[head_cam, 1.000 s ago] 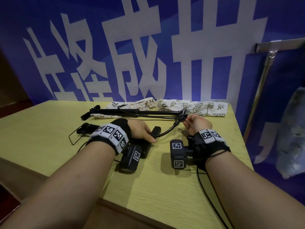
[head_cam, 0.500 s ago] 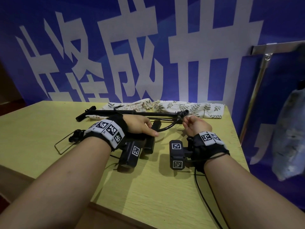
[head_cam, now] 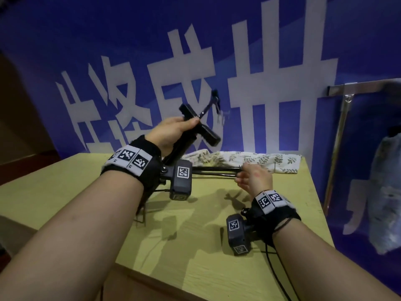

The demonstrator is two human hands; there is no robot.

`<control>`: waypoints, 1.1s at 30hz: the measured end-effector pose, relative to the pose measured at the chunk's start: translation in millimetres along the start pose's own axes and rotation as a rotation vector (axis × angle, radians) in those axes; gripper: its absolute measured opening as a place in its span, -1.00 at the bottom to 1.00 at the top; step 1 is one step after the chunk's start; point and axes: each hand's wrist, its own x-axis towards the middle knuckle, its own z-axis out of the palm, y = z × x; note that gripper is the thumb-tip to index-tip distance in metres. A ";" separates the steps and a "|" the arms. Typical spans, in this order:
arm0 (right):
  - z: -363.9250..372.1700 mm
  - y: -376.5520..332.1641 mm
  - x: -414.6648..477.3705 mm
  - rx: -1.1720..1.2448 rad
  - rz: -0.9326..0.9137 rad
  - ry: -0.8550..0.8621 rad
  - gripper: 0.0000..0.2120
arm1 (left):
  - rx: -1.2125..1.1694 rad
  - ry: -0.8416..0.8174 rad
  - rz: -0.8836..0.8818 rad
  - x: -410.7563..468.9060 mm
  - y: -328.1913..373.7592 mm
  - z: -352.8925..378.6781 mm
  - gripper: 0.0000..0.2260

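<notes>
- Head view: the left hand point(head_cam: 171, 133) is raised above the table point(head_cam: 195, 246), with fingers and thumb wrapped around the upper section of a black jointed stand point(head_cam: 184, 146).
- A short black crossbar point(head_cam: 204, 129) sits just beyond the left thumb. A thin arm rises from it to a tip that is blurred against the banner point(head_cam: 271, 83).
- The stand's lower twin rods point(head_cam: 214, 170) lie low over the far part of the table, running left to right.
- The right hand point(head_cam: 255, 181) has its fingers curled onto the right end of the rods. The exact contact is hidden behind the fingers.
- Obstruction: the left wristband point(head_cam: 130, 159) and the left wrist module point(head_cam: 181, 179) cover the stretch of the stand between its raised section and the rods.
- A thin wire frame point(head_cam: 140, 216) shows on the table beside the left forearm, partly hidden by it.
- The right wristband point(head_cam: 271, 200) carries a second black module point(head_cam: 237, 233). This module sits near the table surface, and a black cable point(head_cam: 275, 272) trails from it towards the near table edge.
- A leaf-print cloth point(head_cam: 260, 159) lies along the far table edge, just behind the rods and the right hand.
- A metal pole point(head_cam: 340, 135) stands to the right of the table, in front of the banner.
- Further right is a pale, blurred object point(head_cam: 386, 192) that cannot be identified.
</notes>
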 end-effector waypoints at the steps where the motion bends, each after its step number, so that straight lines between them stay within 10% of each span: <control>1: 2.0 -2.3 -5.1 -0.035 0.027 -0.015 -0.87 | -0.078 0.045 0.033 -6.1 9.8 -5.4 -0.75; 15: -26.5 -46.0 -96.8 -0.385 0.145 -0.475 -0.51 | -1.034 0.320 0.122 -52.4 49.9 26.0 -0.72; 26: -50.0 -57.4 -63.0 0.849 0.137 -0.347 -0.41 | -1.221 0.188 -0.001 -24.1 23.3 106.4 -0.69; 33: -36.2 -59.8 -31.4 0.833 0.079 -0.211 -0.80 | -1.189 0.162 -0.128 21.2 -9.7 109.6 -0.54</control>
